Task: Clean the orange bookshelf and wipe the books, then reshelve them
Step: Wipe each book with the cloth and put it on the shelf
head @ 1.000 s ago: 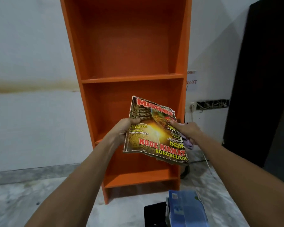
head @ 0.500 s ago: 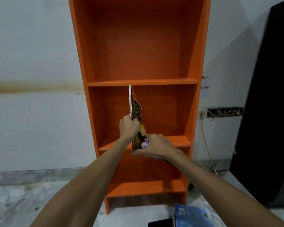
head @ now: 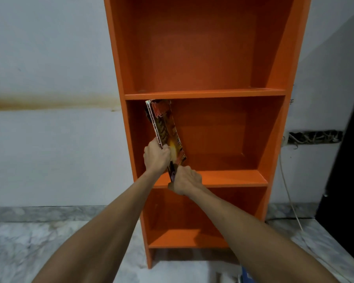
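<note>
1. since half a second earlier the magazine (head: 166, 133) had gone from the middle of the bay over to its left side, and its top had tipped toward the left wall, up just under the shelf board above.
2. the orange bookshelf (head: 204, 92) stood against a pale wall (head: 49, 58), with every bay bare except the middle one, where the magazine was.
3. the magazine was edge-on and tilted, its spine facing out, its lower end near the front lip of the middle shelf.
4. the left hand (head: 156, 157) was clamped on the magazine's spine edge at about mid-height, fingers curled round it.
5. the right hand (head: 185, 180) was closed low at the magazine's bottom corner, over the shelf lip; a bit of purple cloth (head: 173, 175) showed between it and the cover.
6. whether the magazine's bottom edge was touching the shelf could not be told, as the hands hid it.
7. a cable (head: 288, 197) hung down the wall to the right of the bookshelf, and the floor (head: 39, 242) was marbled grey.
</note>
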The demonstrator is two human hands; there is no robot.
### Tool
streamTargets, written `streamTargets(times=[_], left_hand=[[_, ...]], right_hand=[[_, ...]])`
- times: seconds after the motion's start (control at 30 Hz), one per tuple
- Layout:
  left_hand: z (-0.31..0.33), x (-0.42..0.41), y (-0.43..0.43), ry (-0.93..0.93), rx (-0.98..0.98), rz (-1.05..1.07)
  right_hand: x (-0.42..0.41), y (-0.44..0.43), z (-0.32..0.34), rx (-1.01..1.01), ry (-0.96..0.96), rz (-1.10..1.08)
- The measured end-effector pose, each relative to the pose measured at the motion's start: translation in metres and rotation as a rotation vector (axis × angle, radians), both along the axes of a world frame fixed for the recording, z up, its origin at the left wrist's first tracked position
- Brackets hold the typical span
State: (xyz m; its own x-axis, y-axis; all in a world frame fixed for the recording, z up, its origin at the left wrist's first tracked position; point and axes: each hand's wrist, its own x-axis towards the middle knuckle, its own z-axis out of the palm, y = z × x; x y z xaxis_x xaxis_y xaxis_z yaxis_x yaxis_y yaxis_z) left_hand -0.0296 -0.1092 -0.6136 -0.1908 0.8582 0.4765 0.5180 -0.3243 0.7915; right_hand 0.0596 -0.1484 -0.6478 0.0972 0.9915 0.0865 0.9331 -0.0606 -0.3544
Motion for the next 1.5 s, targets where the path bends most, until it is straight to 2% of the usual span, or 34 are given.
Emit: streamTargets(times=[0.33, 0.47, 0.93, 1.5], left_hand=[[-0.015, -0.04, 0.061, 0.102, 0.08, 0.078], [-0.023, -0.047, 0.076, 0.072, 0.004, 0.124], [-0.017, -0.055, 0.068, 0.299, -0.122, 0.207], [-0.018, -0.049, 0.049, 0.276, -0.181, 0.222]], right_hand=[[-0.055, 0.077, -0.023, -0.004, 0.094, 0.04], [-0.061, 0.09, -0.033, 0.013, 0.064, 0.042], [-0.062, 0.091, -0.041, 0.043, -0.003, 0.065], [-0.029, 0.067, -0.04, 0.082, 0.006, 0.074]])
